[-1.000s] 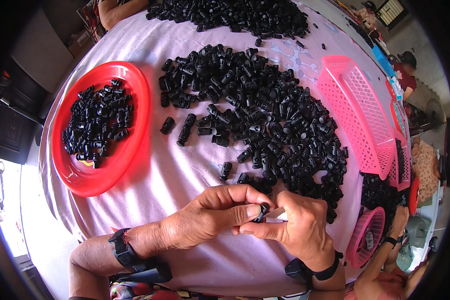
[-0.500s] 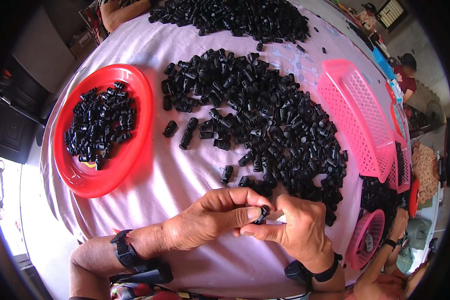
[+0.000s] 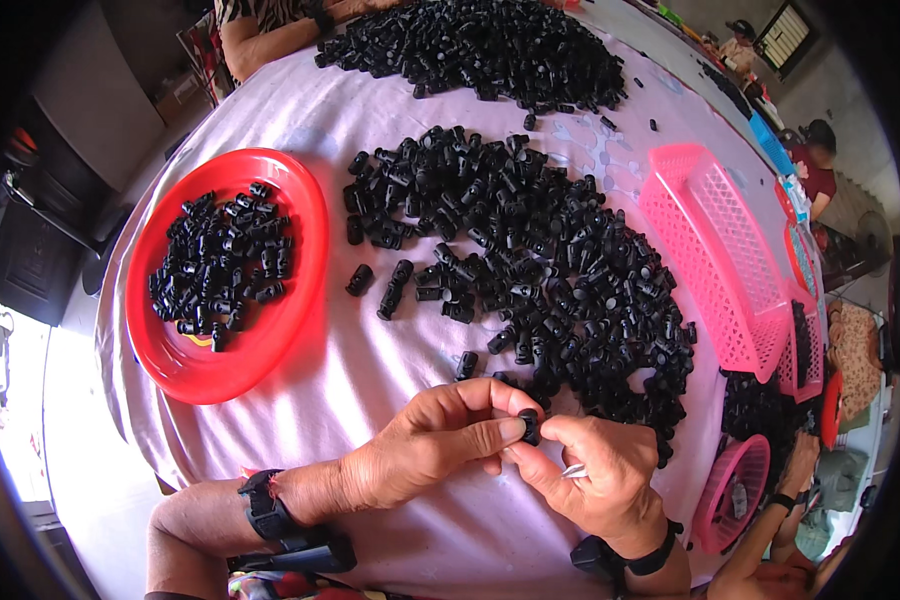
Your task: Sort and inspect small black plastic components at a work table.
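Observation:
Just in front of me, my left hand (image 3: 415, 448) pinches a small black plastic cord lock (image 3: 529, 427) between thumb and fingertips. My right hand (image 3: 610, 472) is closed beside it, thumb and forefinger close against the piece; whether they touch it I cannot tell. A thin, pale, pointed tool (image 3: 574, 471) sticks out between the right hand's fingers, its other end hidden in the palm. Beyond both hands spreads a big heap of similar black cord locks (image 3: 560, 270). To the left, a red plastic plate (image 3: 310, 300) holds a smaller batch of them (image 3: 215, 265).
Another black heap (image 3: 480, 50) lies at the far end of the pink tablecloth (image 3: 300, 440), by a person's arm (image 3: 265, 45). Pink perforated baskets (image 3: 715, 265) and a round pink basket (image 3: 710, 510) stand at right. A second person's forearm (image 3: 770, 515) reaches in there.
My right hand has turned, and the pale tool now points out below its fingers rather than toward the piece. The cord lock stands more upright in my left fingertips. The whole view has shifted slightly.

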A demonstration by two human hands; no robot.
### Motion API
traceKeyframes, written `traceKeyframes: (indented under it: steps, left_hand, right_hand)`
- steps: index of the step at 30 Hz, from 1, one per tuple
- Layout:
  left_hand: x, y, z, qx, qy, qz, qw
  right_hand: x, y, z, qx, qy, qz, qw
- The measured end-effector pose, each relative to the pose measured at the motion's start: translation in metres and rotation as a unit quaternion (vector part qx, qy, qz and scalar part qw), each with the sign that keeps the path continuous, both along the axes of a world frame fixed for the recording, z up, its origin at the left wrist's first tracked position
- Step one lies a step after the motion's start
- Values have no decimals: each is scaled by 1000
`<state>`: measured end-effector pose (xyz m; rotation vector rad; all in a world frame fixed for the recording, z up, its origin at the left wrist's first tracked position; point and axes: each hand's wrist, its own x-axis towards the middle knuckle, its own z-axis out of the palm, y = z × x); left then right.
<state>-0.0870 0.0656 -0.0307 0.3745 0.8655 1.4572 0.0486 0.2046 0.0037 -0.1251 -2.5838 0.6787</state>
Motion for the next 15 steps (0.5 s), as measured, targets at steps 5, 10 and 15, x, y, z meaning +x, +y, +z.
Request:
traceKeyframes:
  steps: [5,10,15]
  left_hand:
    - [3,-1,3,23,42,33,998]
    - [1,-2,-2,0,125,35,992]
    - [-7,-4,3,-23,117,21,993]
  right_hand:
    - [-2,3,-9,12,44,27,999]
    - [-4,0,-7,-24,37,28,999]
    - [-2,2,2,-109,-21,32,993]
